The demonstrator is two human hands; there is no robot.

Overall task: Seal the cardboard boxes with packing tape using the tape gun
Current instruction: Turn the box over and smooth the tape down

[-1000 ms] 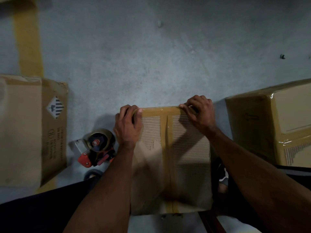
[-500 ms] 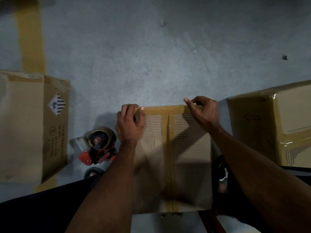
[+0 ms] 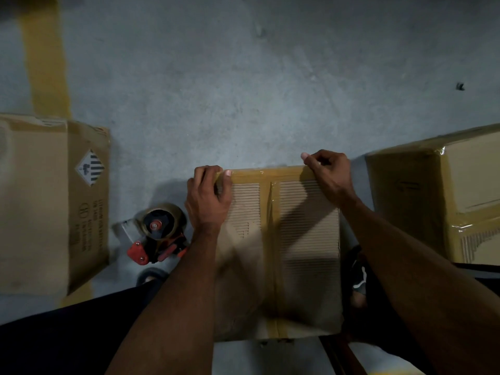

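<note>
So the box (image 3: 281,247) being sealed sits on the floor (image 3: 243,90) right in front of the person, brown tape (image 3: 272,239) running down its middle seam and another strip across the far edge. Both hands are up at that far edge, one on each corner. Left hand (image 3: 208,197) has its fingers curled over the far left corner, pressing down on the taped edge. Right hand (image 3: 327,171) is curled at the far right corner, fingertips pinching or pushing the tape there, hard to say which.

The tape gun (image 3: 157,234) isn't in either hand. It's lying on the floor just left of the box, near the left wrist, red handle toward the person.

Another box (image 3: 51,201) sits further left, and a taped one (image 3: 443,190) is off to the right.
</note>
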